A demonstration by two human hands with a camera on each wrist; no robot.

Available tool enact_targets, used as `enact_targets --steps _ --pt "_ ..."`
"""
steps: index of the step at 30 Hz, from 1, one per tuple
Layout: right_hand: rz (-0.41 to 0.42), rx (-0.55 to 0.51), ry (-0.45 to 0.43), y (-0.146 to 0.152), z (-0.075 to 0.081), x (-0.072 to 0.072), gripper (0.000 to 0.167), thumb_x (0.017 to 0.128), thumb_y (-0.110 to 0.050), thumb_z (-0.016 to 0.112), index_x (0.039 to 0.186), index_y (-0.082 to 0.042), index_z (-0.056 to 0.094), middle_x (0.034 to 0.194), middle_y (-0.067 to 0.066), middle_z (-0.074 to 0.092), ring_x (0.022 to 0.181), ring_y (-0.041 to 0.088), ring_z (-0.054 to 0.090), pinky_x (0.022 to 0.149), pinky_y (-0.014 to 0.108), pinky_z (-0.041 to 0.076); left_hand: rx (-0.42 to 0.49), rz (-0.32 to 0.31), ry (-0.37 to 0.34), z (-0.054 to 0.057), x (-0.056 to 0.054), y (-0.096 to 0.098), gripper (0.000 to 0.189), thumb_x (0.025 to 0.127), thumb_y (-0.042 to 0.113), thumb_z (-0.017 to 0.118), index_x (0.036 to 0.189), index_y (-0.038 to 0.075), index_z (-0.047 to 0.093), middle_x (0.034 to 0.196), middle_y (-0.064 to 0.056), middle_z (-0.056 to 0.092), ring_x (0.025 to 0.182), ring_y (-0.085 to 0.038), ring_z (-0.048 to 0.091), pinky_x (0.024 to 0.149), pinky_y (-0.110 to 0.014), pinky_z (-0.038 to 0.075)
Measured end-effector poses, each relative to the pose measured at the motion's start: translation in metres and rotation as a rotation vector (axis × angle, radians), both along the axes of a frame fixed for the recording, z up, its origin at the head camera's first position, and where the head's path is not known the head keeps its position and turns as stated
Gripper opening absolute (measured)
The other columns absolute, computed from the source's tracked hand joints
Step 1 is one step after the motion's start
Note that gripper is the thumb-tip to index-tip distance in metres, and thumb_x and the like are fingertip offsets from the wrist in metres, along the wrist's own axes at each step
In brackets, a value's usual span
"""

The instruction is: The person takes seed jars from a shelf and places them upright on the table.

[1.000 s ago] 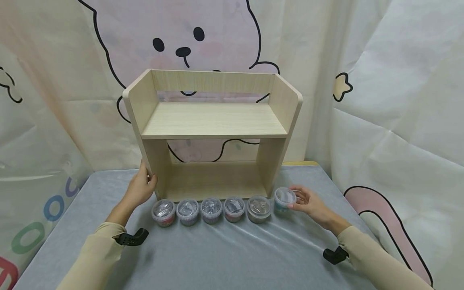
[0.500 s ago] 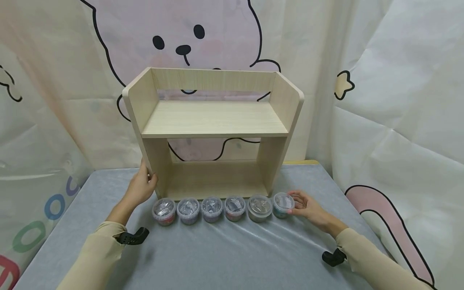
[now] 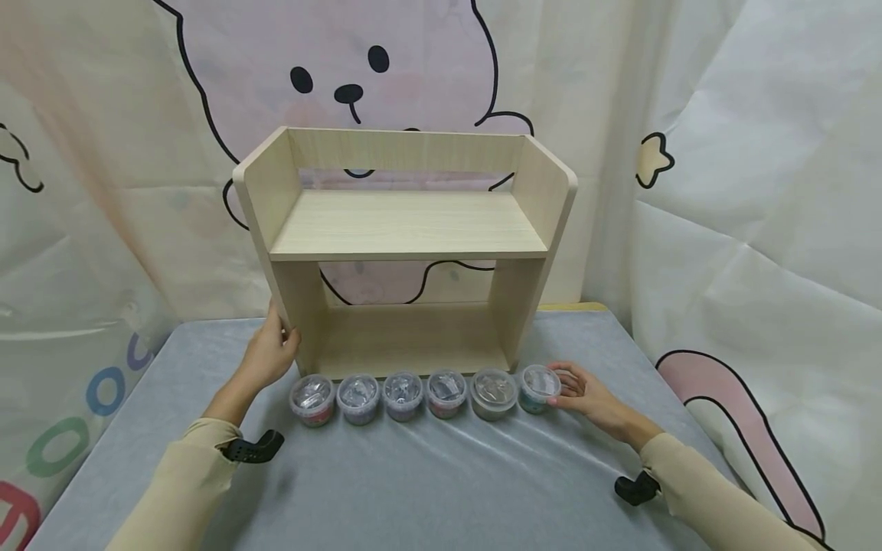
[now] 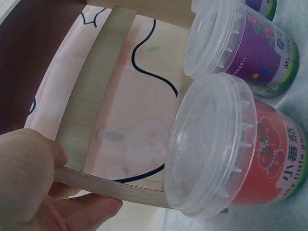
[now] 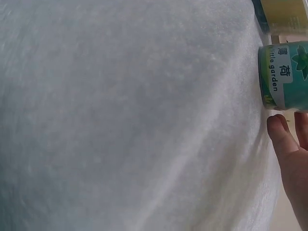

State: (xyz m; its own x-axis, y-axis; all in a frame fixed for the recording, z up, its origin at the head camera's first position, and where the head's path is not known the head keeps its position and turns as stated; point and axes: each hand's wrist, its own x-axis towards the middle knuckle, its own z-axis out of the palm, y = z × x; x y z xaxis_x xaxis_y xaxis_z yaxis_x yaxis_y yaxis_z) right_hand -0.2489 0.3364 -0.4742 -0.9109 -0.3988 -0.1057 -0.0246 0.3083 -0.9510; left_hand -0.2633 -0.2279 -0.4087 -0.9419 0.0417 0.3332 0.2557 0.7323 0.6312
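Note:
A pale wooden two-tier shelf (image 3: 408, 226) stands on the cloth-covered table. My left hand (image 3: 267, 353) grips its left side panel near the bottom, thumb on one face and fingers on the other. Several lidded plastic cups line up before the shelf. Leftmost is a red tomato cup (image 4: 264, 154), beside a purple cup (image 4: 260, 62). At the row's right end stands a teal mint cup (image 5: 288, 77). My right hand (image 3: 586, 398) is at that cup's right side, fingers extended; in the right wrist view a narrow gap separates the thumb from it.
Light blue-grey cloth (image 3: 441, 490) covers the table in front of the cups. A printed curtain (image 3: 579, 76) hangs close behind the shelf, with more curtain at both sides. A greyish lidded cup (image 3: 493, 395) stands just left of the mint cup.
The mint cup, held by my right hand a second ago, has come slightly nearer and left into line with the row. My left hand stays on the shelf panel.

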Motion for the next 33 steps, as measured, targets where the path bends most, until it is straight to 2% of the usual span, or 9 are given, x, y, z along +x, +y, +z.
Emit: enact_targets --steps 4,11,20,24,28,31,33 --pt "0.006 0.014 -0.008 0.002 0.002 -0.001 0.065 0.095 -0.012 0.069 0.148 0.0 0.032 0.152 0.033 0.038 0.119 0.005 0.056 0.094 0.018 0.051 0.007 0.004 0.004 -0.001 -0.001 0.0 0.057 0.1 0.007 0.046 0.151 0.004 0.019 0.13 -0.04 0.056 0.116 -0.055 0.062 0.095 -0.064 0.053" --pt "0.032 0.004 -0.002 0.003 0.006 -0.002 0.066 0.096 -0.011 0.068 0.147 0.002 0.03 0.15 0.032 0.041 0.115 0.001 0.059 0.092 0.018 0.052 0.04 -0.02 -0.003 -0.002 -0.003 -0.002 0.058 0.101 0.005 0.045 0.151 0.004 0.018 0.138 -0.04 0.051 0.123 -0.055 0.057 0.099 -0.063 0.051" --pt "0.047 0.014 0.005 0.005 0.007 -0.004 0.064 0.096 -0.011 0.067 0.149 0.003 0.032 0.143 0.014 0.051 0.115 0.001 0.06 0.093 0.018 0.053 0.083 -0.052 -0.039 0.0 -0.002 -0.003 0.059 0.102 0.005 0.046 0.154 0.005 0.017 0.144 -0.04 0.047 0.132 -0.055 0.05 0.103 -0.064 0.049" --pt "0.05 0.026 0.012 0.005 0.009 -0.004 0.066 0.096 -0.011 0.067 0.149 0.004 0.032 0.145 0.024 0.049 0.115 0.0 0.058 0.093 0.019 0.053 0.107 -0.07 -0.051 0.001 0.001 -0.003 0.061 0.104 0.007 0.046 0.157 0.007 0.015 0.148 -0.038 0.043 0.136 -0.055 0.045 0.105 -0.064 0.047" --pt "0.051 0.058 0.011 0.005 0.014 -0.003 0.063 0.099 -0.015 0.064 0.15 0.005 0.033 0.15 0.035 0.041 0.114 -0.004 0.056 0.095 0.024 0.055 0.121 -0.073 -0.051 0.0 0.004 -0.002 0.065 0.104 0.006 0.047 0.159 0.01 0.014 0.151 -0.036 0.04 0.139 -0.055 0.042 0.107 -0.064 0.045" --pt "0.042 0.082 -0.01 0.004 0.019 -0.003 0.06 0.103 -0.02 0.058 0.151 0.005 0.033 0.154 0.036 0.035 0.116 -0.003 0.056 0.1 0.032 0.056 0.132 -0.075 -0.053 -0.002 0.006 -0.002 0.069 0.104 0.007 0.047 0.162 0.015 0.012 0.155 -0.033 0.037 0.141 -0.054 0.04 0.109 -0.064 0.044" --pt "0.025 0.097 -0.022 0.003 0.021 -0.003 0.059 0.104 -0.024 0.056 0.151 0.004 0.034 0.155 0.035 0.035 0.12 0.004 0.057 0.102 0.037 0.056 0.142 -0.077 -0.055 -0.003 0.007 -0.002 0.071 0.104 0.007 0.048 0.163 0.018 0.01 0.158 -0.032 0.034 0.142 -0.054 0.038 0.109 -0.064 0.044"
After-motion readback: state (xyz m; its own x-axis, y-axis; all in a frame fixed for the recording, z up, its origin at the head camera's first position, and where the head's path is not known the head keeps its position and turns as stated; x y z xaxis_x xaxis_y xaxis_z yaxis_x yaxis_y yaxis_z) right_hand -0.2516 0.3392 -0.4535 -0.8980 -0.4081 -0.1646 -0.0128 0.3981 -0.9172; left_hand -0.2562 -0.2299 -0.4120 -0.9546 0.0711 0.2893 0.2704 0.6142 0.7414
